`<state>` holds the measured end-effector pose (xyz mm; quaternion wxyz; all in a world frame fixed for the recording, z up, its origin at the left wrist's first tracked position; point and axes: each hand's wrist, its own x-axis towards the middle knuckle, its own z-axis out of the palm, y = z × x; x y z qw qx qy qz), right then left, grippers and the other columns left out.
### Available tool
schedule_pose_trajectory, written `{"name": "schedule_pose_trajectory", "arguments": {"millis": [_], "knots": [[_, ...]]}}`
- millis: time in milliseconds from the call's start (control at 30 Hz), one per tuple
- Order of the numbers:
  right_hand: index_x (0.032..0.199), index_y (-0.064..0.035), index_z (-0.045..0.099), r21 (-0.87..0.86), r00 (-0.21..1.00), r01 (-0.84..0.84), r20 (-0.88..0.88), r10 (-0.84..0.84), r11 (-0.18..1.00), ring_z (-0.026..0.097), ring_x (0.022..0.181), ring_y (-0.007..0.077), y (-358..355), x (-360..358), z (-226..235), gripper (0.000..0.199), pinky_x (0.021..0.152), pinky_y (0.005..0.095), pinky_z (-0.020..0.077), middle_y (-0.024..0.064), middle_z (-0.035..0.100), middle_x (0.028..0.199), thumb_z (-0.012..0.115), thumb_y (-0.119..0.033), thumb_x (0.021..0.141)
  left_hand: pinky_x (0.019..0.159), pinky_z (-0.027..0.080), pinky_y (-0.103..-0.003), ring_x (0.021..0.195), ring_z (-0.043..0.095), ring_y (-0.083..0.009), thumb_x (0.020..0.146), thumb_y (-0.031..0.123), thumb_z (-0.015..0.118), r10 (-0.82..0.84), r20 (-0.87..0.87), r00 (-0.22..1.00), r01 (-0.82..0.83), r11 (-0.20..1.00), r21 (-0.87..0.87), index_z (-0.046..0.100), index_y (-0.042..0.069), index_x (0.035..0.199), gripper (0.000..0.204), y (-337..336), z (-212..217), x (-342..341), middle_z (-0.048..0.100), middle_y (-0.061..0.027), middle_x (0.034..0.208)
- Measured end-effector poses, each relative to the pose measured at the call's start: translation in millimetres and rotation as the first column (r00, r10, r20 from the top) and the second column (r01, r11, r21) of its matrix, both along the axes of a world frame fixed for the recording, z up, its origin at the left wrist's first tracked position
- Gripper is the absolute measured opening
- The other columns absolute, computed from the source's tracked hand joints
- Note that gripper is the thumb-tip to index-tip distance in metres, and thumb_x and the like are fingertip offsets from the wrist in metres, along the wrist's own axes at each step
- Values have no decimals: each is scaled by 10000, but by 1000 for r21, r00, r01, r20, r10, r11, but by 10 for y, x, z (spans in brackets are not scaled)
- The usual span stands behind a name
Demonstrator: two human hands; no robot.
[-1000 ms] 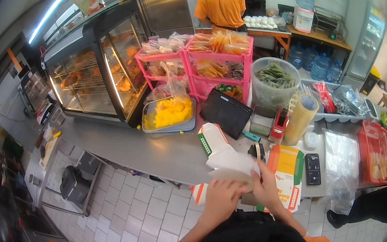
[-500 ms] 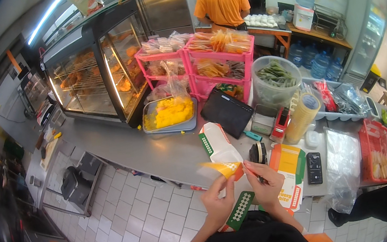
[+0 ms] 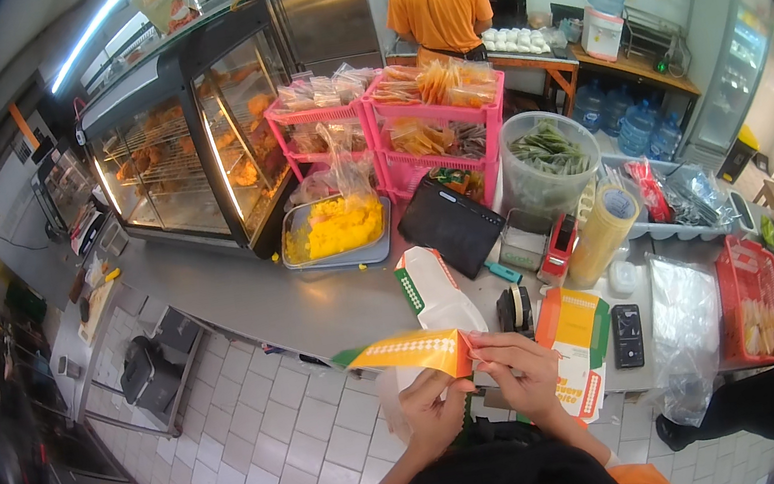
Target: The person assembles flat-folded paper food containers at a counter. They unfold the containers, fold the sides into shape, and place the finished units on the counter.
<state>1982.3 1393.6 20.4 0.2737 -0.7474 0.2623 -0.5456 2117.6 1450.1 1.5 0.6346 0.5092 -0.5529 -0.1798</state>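
Observation:
Both hands are pinched on a cardboard food carton (image 3: 414, 351), yellow and orange with a white pattern and a green far end. My left hand (image 3: 436, 406) grips its lower edge, fingers closed. At its right corner, the fingertips of my right hand (image 3: 521, 375) press a red-orange flap. Just beyond the hands, an open carton (image 3: 439, 284) with a white inside lies on the steel counter (image 3: 264, 297). To the right of my right hand lie flat printed cartons (image 3: 577, 323). A dark round roll (image 3: 513, 309) stands beside them.
Past the open carton sit a tray of yellow food (image 3: 340, 232) and a black tablet-like slab (image 3: 450, 222). Pink racks (image 3: 378, 142), a glass warmer cabinet (image 3: 167, 165) and a tub of green packets (image 3: 546, 156) stand behind. A co-worker (image 3: 438, 6) faces away at the back.
The held carton has turned and now shows its long yellow side, reaching further left with its green end in view. My hands have shifted slightly with it, still closed on it.

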Motion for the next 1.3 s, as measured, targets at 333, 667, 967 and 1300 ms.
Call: {"name": "schedule_pose_trajectory", "arguments": {"millis": [333,667,967,1300], "knots": [[878,-96,736,212,999,-39,27,34,977,601,1026,286,78,24,15,221,867,356,481,78,640,1041,798,-96,665,595,452,-188,668,590,-64,787,-72,669,-174,-449,876,166,984,-57,682,-50,916,131,-117,-216,142,668,-63,797],[1055,-33,676,48,973,-229,38,227,972,478,1247,359,116,66,64,287,1016,375,394,242,453,1358,679,21,773,635,439,-202,774,571,-93,875,58,655,-110,-314,943,90,993,-75,643,-52,963,141,-19,-20,145,628,-122,1008],[1139,10,540,504,964,-250,207,165,827,576,946,158,151,-180,-33,288,841,253,439,105,585,1085,566,21,853,573,363,-275,604,445,-113,840,167,714,-332,-520,787,231,940,-250,540,50,660,276,-69,48,411,489,13,625],[908,-62,713,-105,989,-125,-97,115,987,588,745,203,264,-127,79,320,657,282,488,70,607,889,569,132,697,585,345,-236,635,454,-89,709,26,762,3,-352,936,3,1000,17,641,18,746,127,-63,133,188,587,-15,678]]}}
